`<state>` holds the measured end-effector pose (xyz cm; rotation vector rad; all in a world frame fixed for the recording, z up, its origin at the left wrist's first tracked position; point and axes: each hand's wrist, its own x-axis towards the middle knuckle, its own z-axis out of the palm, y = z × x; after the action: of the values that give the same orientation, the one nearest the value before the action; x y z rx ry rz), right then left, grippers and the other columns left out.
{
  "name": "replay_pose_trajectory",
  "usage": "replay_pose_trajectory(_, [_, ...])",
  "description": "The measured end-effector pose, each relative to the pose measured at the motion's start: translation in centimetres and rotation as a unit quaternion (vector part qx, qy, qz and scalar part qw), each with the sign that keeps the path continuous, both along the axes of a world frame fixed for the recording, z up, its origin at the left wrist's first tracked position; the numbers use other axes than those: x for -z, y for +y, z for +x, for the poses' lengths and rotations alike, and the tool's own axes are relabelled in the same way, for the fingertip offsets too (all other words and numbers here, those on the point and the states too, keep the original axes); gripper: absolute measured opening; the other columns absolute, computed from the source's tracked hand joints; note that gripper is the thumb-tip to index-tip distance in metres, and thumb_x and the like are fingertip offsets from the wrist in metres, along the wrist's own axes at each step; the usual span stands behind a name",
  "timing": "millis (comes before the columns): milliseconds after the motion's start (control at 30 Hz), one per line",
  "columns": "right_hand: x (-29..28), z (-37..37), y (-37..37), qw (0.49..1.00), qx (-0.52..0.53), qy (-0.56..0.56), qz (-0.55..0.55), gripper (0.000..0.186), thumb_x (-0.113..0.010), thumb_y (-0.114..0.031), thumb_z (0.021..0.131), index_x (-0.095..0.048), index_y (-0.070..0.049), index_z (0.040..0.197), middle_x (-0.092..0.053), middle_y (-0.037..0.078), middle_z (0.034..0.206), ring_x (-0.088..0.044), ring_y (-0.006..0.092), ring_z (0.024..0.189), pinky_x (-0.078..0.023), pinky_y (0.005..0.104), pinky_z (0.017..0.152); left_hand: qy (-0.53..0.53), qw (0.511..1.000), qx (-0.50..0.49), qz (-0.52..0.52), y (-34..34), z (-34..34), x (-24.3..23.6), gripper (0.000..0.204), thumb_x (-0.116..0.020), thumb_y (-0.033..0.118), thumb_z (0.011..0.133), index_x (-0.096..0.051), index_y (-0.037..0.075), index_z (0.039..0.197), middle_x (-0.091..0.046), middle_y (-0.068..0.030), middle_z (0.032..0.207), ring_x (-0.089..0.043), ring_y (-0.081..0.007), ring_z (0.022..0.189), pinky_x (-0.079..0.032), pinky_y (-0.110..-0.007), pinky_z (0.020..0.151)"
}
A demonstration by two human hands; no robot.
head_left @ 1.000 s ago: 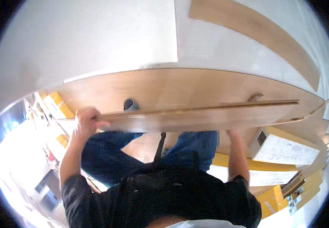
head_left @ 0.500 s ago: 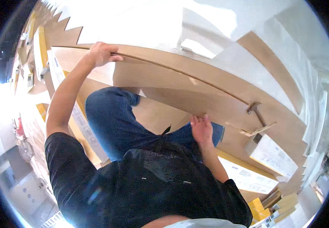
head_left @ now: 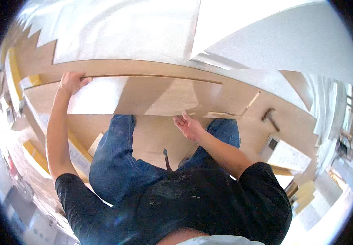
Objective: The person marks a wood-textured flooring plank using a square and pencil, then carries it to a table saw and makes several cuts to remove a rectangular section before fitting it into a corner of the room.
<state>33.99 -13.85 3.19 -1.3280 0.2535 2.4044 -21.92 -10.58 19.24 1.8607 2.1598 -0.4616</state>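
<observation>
A long wood-look floor plank (head_left: 152, 96) lies across in front of my knees, its far edge near a laid plank row (head_left: 131, 66). My left hand (head_left: 73, 83) is closed over the far edge near the plank's left end. At the middle of the near edge is my right hand (head_left: 189, 126), palm turned up, fingers apart and loosely bent, thumb at the edge. A dark gap shows along the far edge. To the right, a hammer (head_left: 271, 119) rests on laid flooring. A thin pale strip (head_left: 251, 103) lies by the plank's right end.
White underlay sheeting (head_left: 123, 30) spreads beyond the plank row, with a stepped row end at far left. A white box (head_left: 288, 154) stands right of my knee. Yellow-and-white plank packs (head_left: 35, 157) lie at left. A loose plank (head_left: 296, 83) sits at far right.
The plank has come down from a tilted position and lies flatter. My left hand stays on its far edge; my right hand has turned palm up at its near edge. My view has shifted.
</observation>
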Motion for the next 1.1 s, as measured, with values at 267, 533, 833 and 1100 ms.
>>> replay_pose_trajectory(267, [1.4,-4.3,2.7,0.996,-0.017,-0.08,-0.036,0.025,-0.068,-0.029,0.1,-0.06,-0.01,0.113,-0.066,0.007,0.109,-0.065,0.0223,0.109,-0.054,0.0386,0.101,-0.071,0.997,0.025,-0.009,2.2,-5.4,9.4,0.064,-0.061,0.069,0.089,-0.07,0.006,0.081,-0.065,-0.0165,0.069,-0.065,-0.0384,0.068,-0.053,-0.046,0.066])
replay_pose_trajectory(533, [6.8,-6.8,2.1,0.998,-0.022,-0.032,-0.045,0.026,-0.07,-0.028,0.098,-0.06,-0.01,0.115,-0.067,0.008,0.109,-0.066,0.0229,0.104,-0.057,0.0357,0.089,-0.09,0.987,-0.045,-0.127,4.1,-6.9,9.8,0.059,-0.055,0.06,0.097,-0.071,0.003,0.092,-0.068,-0.0223,0.083,-0.065,-0.041,0.081,-0.05,-0.049,0.075])
replay_pose_trajectory(833, [6.4,-8.3,3.6,0.999,-0.022,-0.035,-0.005,0.03,-0.073,-0.031,0.096,-0.061,-0.009,0.114,-0.069,0.007,0.106,-0.068,0.021,0.097,-0.059,0.0329,0.082,-0.096,0.978,-0.075,-0.17,5.8,-7.0,11.5,0.069,-0.047,0.061,0.101,-0.068,-0.004,0.091,-0.066,-0.0264,0.084,-0.064,-0.0403,0.079,-0.048,-0.051,0.076])
replay_pose_trajectory(1100, [7.0,-10.0,3.7,0.997,-0.02,-0.068,-0.021,0.033,-0.074,-0.035,0.095,-0.062,-0.009,0.113,-0.069,0.007,0.106,-0.067,0.0218,0.098,-0.058,0.0357,0.086,-0.123,0.98,-0.087,-0.131,5.8,-9.1,13.8,0.077,-0.042,0.067,0.1,-0.07,-0.004,0.109,-0.069,-0.0288,0.101,-0.067,-0.041,0.095,-0.05,-0.049,0.085])
